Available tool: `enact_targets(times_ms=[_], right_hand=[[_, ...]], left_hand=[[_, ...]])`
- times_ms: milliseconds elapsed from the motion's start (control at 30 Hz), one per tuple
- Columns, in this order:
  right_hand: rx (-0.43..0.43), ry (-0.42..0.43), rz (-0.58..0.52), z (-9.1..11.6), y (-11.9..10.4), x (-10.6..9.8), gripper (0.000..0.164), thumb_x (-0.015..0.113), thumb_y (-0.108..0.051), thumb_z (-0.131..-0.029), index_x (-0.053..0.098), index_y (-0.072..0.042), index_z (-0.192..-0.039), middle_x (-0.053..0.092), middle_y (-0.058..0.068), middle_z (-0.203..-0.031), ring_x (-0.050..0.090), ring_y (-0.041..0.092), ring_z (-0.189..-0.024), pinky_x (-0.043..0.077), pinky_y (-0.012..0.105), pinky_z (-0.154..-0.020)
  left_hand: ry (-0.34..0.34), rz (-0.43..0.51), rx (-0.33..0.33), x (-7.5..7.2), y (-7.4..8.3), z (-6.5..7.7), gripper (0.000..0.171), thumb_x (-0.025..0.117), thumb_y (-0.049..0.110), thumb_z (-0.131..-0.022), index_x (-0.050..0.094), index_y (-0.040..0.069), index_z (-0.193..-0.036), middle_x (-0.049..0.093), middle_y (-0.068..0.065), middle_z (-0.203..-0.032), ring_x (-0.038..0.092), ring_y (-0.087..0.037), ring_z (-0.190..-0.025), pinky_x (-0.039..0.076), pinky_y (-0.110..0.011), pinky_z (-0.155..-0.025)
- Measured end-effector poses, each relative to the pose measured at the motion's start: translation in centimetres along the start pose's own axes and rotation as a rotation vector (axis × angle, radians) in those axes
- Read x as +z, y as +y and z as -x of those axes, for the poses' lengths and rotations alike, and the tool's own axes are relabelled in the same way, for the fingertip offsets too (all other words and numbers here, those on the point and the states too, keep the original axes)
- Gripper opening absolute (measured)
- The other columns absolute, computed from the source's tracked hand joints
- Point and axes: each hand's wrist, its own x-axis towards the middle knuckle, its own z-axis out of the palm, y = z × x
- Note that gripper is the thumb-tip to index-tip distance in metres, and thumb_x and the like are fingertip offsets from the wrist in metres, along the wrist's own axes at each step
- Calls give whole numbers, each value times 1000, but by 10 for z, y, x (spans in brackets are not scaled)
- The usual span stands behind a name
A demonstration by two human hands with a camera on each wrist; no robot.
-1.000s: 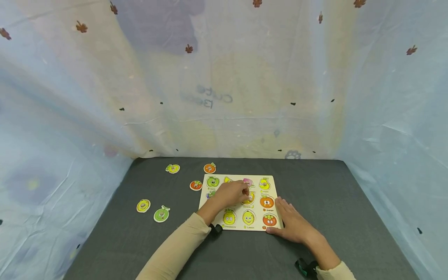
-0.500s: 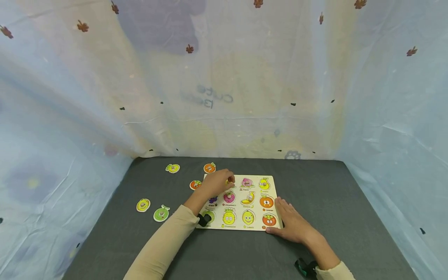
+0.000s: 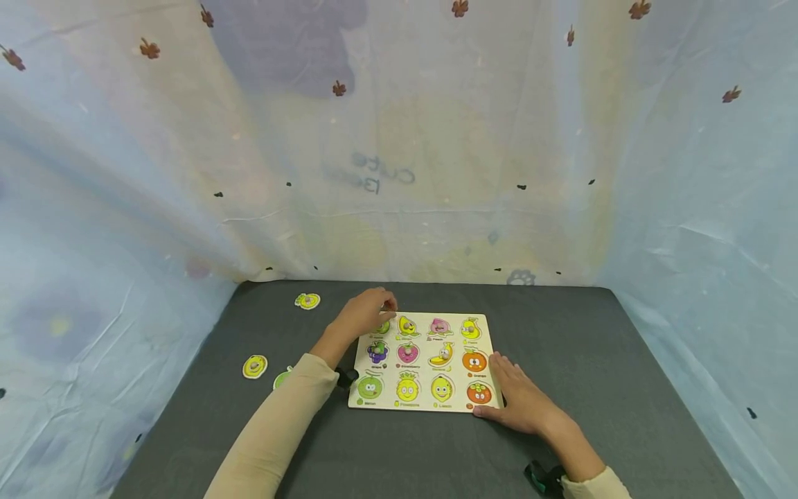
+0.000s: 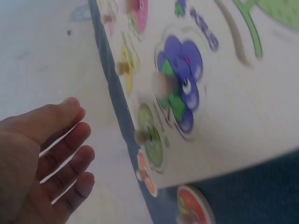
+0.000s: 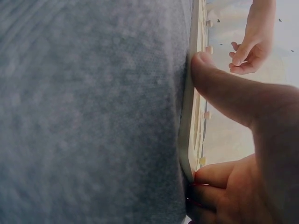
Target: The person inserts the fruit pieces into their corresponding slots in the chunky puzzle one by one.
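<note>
A wooden fruit puzzle board (image 3: 424,407) lies on the dark cloth. My left hand (image 3: 366,313) hovers at its far left corner, fingers loosely bent and holding nothing, as the left wrist view confirms. Close by that hand are an orange puzzle piece (image 4: 145,173) and a tomato puzzle piece (image 4: 197,201), both hidden from the head view. A knobbed grape piece (image 4: 180,84) and a green apple piece (image 4: 150,135) sit in the board. My right hand (image 3: 520,398) rests at the near right corner, thumb on the near edge and straight fingers along the right side.
Left of the board lie a yellow piece with a green top (image 3: 307,301), a round yellow piece (image 3: 255,366) and a green piece (image 3: 282,378), partly covered by the left sleeve (image 3: 274,423). A patterned curtain (image 3: 399,235) stands behind the dark table (image 3: 561,333).
My left hand has moved left from over the middle of the board to its far left corner, uncovering the pictures there. My right hand has stayed at the board's corner.
</note>
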Motion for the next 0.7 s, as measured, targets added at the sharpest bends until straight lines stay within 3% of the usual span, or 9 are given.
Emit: enact_targets(times_ms=[300, 500, 700], right_hand=[[4, -2, 2, 0, 0, 0, 121, 85, -59, -87, 24, 10, -165, 24, 31, -172, 24, 47, -160, 21, 61, -128], [-5, 5, -6, 1, 0, 0, 120, 85, -57, -88, 22, 10, -165, 23, 31, -172, 23, 48, -160, 20, 62, -128], [-11, 5, -9, 1, -1, 0, 121, 85, -58, -88, 22, 10, -166, 23, 31, -172, 23, 48, -160, 20, 62, -128]], left_hand=[[33, 45, -39, 2, -28, -11, 21, 75, 25, -104, 76, 15, -123, 68, -2, -122, 64, -25, -120, 55, -47, -101], [64, 80, -80, -2, -34, -10, 21, 74, 23, -105, 75, 12, -123, 68, -6, -127, 66, -27, -119, 54, -49, -102], [50, 68, -134, -1, -42, -11, 24, 72, 24, -106, 73, 14, -128, 65, -8, -136, 62, -30, -130, 51, -52, -108]])
